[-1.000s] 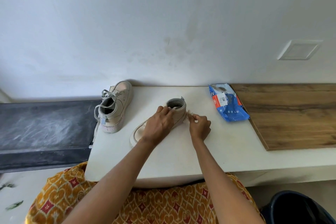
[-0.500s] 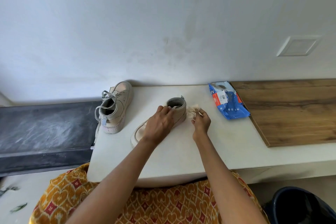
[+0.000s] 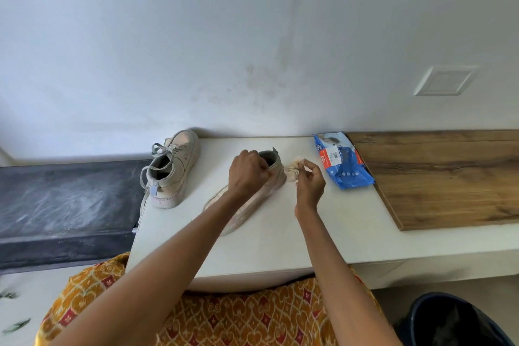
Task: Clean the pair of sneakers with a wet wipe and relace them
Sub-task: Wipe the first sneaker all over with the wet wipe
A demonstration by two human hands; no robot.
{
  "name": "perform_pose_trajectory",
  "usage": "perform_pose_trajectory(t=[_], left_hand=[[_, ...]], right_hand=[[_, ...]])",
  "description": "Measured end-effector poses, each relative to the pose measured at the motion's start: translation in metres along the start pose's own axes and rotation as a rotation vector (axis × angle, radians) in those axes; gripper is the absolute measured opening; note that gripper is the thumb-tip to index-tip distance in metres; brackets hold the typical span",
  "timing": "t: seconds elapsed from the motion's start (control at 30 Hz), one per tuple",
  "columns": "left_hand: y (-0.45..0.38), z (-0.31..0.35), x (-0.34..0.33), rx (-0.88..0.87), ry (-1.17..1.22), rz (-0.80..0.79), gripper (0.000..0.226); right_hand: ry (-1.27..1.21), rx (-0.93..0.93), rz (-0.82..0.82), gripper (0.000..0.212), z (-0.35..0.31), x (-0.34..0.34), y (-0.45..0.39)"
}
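- Our right hand (image 3: pixel 309 181) pinches a crumpled wipe (image 3: pixel 293 170) between curled fingertips, just beside the heel of the near shoe (image 3: pixel 276 174); whether the wipe touches the heel we cannot tell.
- Our left hand (image 3: pixel 247 174) curls over the collar of that shoe and grips it, pinning it to the tabletop (image 3: pixel 280 244).
- The near shoe lies along the tabletop with its toe toward us and its heel toward the wall; our forearm covers much of it, and we see no lace on the part that shows.
- We judge the step in hand to be wiping this shoe at the heel, so cleaning is under way and relacing lies ahead.
- The next move calls for pressing the wipe against the heel and sole edge while our left hand keeps the shoe from sliding.
- The wipe looks discoloured, so we may soon need a fresh one from the blue pack (image 3: pixel 342 161), which lies near our right hand.
- The other shoe (image 3: pixel 171 171) stands further left on the tabletop, laced, its loose lace ends hanging at the heel.
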State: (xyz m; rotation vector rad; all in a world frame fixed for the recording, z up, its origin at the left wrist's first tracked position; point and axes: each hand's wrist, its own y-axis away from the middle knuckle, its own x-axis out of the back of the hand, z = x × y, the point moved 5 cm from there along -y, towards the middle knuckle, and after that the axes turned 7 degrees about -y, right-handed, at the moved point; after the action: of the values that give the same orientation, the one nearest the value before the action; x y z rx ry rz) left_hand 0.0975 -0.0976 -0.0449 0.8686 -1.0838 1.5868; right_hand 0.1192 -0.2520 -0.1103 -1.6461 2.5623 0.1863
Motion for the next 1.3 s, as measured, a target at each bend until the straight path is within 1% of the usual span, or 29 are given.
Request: perform_pose_trajectory(t=[0.07,0.13,0.2,0.27,0.33,0.4,0.43,0.5,0.57,0.63,0.7,0.73,0.8,0.87,0.93,0.97,1.03,1.1,1.23,1.3], left_hand=[[-0.001,-0.006,0.018,0.031,0.176,0.027,0.017],[-0.003,-0.016,0.039,0.050,0.341,0.081,0.016],[0.000,-0.024,0.056,0.056,0.505,0.126,0.019],[0.009,-0.030,0.065,0.069,0.588,0.156,0.017],[0.021,-0.034,0.067,0.096,0.606,0.189,0.014],[0.031,-0.036,0.069,0.089,0.599,0.223,0.014],[0.036,-0.037,0.071,0.062,0.563,0.233,0.015],[0.044,-0.037,0.076,-0.008,0.453,0.261,0.017],[0.049,-0.039,0.079,-0.063,0.378,0.296,0.017],[0.052,-0.041,0.082,-0.091,0.328,0.339,0.022],[0.055,-0.043,0.082,-0.102,0.299,0.378,0.034],[0.057,-0.044,0.083,-0.100,0.289,0.387,0.038],[0.059,-0.043,0.084,-0.100,0.270,0.396,0.038],[0.061,-0.041,0.086,-0.127,0.246,0.424,0.038],[0.061,-0.037,0.086,-0.149,0.218,0.423,0.038],[0.061,-0.036,0.084,-0.160,0.205,0.418,0.037],[0.060,-0.033,0.081,-0.177,0.186,0.425,0.035],[0.058,-0.031,0.078,-0.172,0.179,0.451,0.031],[0.057,-0.028,0.075,-0.181,0.172,0.492,0.030],[0.056,-0.031,0.077,-0.180,0.181,0.502,0.030]], right_hand=[[-0.034,0.099,-0.018,0.013,-0.031,-0.010,0.003],[-0.033,0.235,-0.055,0.018,-0.067,-0.024,0.009],[0.018,0.377,-0.095,0.023,-0.101,-0.037,0.016],[0.123,0.471,-0.134,0.027,-0.125,-0.047,0.020],[0.264,0.469,-0.222,0.029,-0.132,-0.057,0.020],[0.367,0.448,-0.365,0.028,-0.135,-0.063,0.025],[0.413,0.472,-0.422,0.027,-0.137,-0.064,0.029],[0.610,0.620,-0.478,0.026,-0.143,-0.065,0.042],[0.798,0.792,-0.435,0.023,-0.150,-0.065,0.059],[0.821,0.921,-0.338,0.016,-0.153,-0.062,0.079],[0.815,1.033,-0.259,0.012,-0.142,-0.053,0.097],[0.814,1.081,-0.249,0.013,-0.134,-0.048,0.104],[0.846,1.153,-0.240,0.019,-0.119,-0.039,0.112],[0.865,1.169,-0.202,0.027,-0.121,-0.034,0.112],[0.829,1.086,-0.127,0.033,-0.135,-0.037,0.103],[0.807,1.043,-0.108,0.033,-0.142,-0.041,0.098],[0.813,0.991,-0.147,0.029,-0.151,-0.051,0.091],[0.844,0.983,-0.177,0.026,-0.150,-0.055,0.089],[0.754,0.983,-0.072,0.022,-0.130,-0.038,0.100],[0.755,1.005,-0.085,0.023,-0.116,-0.031,0.105]])
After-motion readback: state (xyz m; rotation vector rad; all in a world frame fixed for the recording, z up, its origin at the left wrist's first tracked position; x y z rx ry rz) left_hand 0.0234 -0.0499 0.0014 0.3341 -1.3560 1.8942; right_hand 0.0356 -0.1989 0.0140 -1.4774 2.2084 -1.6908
